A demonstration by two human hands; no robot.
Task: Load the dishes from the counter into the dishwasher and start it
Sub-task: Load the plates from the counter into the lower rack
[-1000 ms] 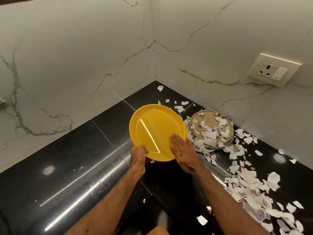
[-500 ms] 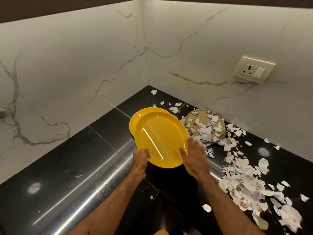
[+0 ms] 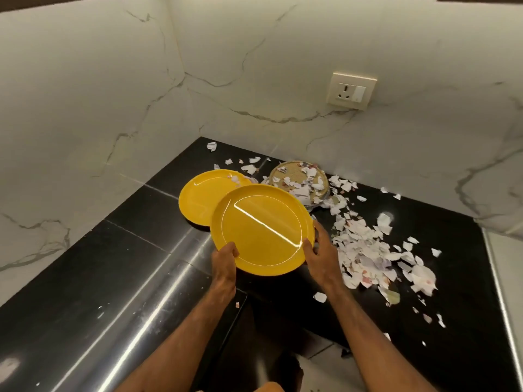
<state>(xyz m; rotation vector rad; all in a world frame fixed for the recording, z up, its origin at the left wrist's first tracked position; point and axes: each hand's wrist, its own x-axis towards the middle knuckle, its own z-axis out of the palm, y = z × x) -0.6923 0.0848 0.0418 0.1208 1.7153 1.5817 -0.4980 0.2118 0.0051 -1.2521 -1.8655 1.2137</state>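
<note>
right now both hands are on one yellow plate (image 3: 263, 230). left hand (image 3: 225, 257) grips its near-left rim, thumb on top & fingers curled under. right hand (image 3: 319, 254) grips the near-right rim, thumb tip on the top face, other fingers wrapped behind the edge. plate is up off the black counter (image 3: 127, 250), tilted w/ its face toward the camera, a bright strip of light reflected across the middle. it hangs over the counter's inner corner.

behind it & to the left lies a second yellow plate (image 3: 198, 199), flat on the counter, w/ a couple of paper bits on its far rim. the held plate covers its near-right part in view; cant tell if the two touch.

further back right, near the wall, sits a round tan dish (image 3: 287, 171) half buried in torn paper scraps (image 3: 365, 250). scraps spread from that dish down the right side of the counter, thickest just right of the right hand, w/ stray bits toward the corner & the front edge.

white marble wall (image 3: 85, 94) w/ grey veins wraps the corner; a cream socket (image 3: 352, 90) w/ a switch is mounted on the right-side wall above the scraps.
</note>
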